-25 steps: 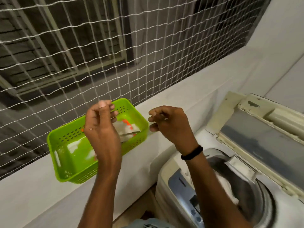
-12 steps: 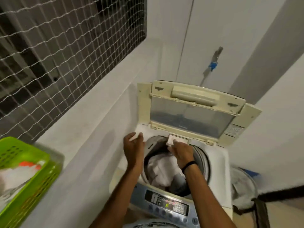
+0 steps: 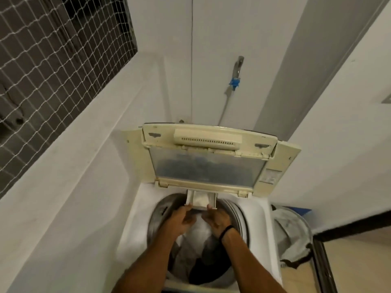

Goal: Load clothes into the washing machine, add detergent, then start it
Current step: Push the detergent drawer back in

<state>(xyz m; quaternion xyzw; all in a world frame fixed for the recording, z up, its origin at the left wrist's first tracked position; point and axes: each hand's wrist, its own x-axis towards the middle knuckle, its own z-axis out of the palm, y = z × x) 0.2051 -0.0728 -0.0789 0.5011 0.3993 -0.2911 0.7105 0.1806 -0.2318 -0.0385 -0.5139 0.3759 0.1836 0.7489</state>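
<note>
Detergent drawer (image 3: pixel 201 200) front touched by left hand (image 3: pixel 181 221) and right hand (image 3: pixel 218 221); grip unclear.

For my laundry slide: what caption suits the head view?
Left hand and right hand at the open detergent drawer, above clothes in the drum, lid raised.

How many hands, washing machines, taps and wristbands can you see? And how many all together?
Hands: 2, the left hand and the right hand
Washing machine: 1
Tap: 1
Wristband: 1
Total: 5
</note>
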